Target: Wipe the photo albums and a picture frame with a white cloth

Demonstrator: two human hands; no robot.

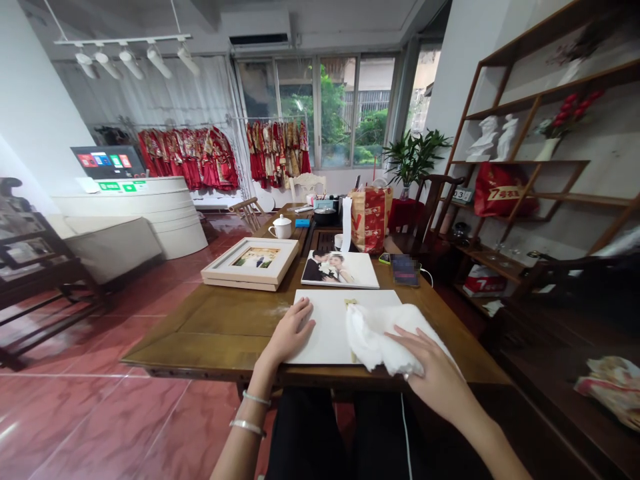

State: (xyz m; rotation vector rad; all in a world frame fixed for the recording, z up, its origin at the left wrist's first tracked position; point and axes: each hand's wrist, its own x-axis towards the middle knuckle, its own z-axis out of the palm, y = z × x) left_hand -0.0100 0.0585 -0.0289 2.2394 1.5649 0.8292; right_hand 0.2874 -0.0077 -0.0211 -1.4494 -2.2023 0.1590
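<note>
Red tiled floor [100,413], paned windows [336,113], wooden shelves [515,107]

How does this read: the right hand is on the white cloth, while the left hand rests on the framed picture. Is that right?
Not quite: the left hand rests on the white panel, as the head view shows. The right hand is on the white cloth.

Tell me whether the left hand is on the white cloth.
No, the left hand rests on the white panel, while the right hand is on the white cloth.

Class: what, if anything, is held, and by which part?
Right hand: white cloth, by its near right part. Left hand: nothing; it rests on the white board.
</note>
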